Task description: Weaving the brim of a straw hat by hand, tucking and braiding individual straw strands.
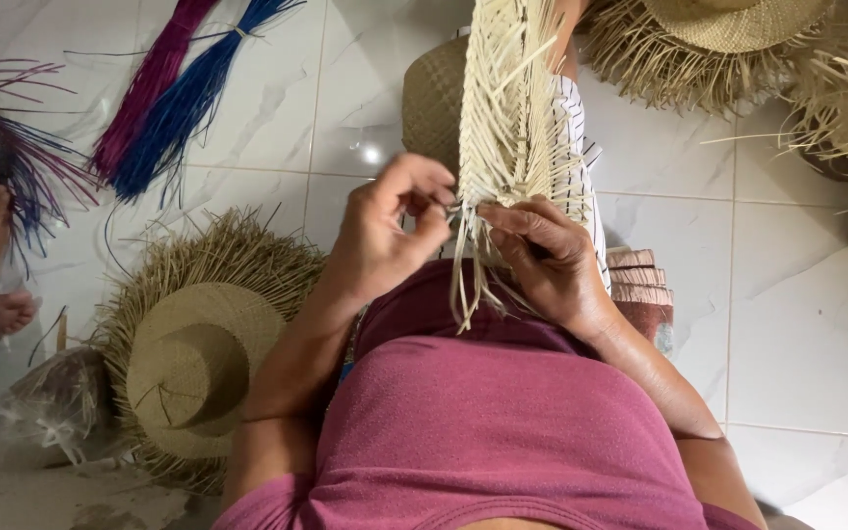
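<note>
An unfinished tan woven straw hat lies on the white tiled floor at left. The left hand pinches pale loose strands of the cream-coloured woven straw piece — held upright over the lap (fringed edges) — and the right hand pinches strands beside it.

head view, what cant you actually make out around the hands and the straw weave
- Head view: where the pale straw weave ends; the top edge cuts it off.
- The strands pinched between left hand and right hand; the fingers cover the crossing.
- The unfinished straw hat brim's near side, hidden behind the left arm.
- The striped cloth under the weave, mostly covered.
</note>
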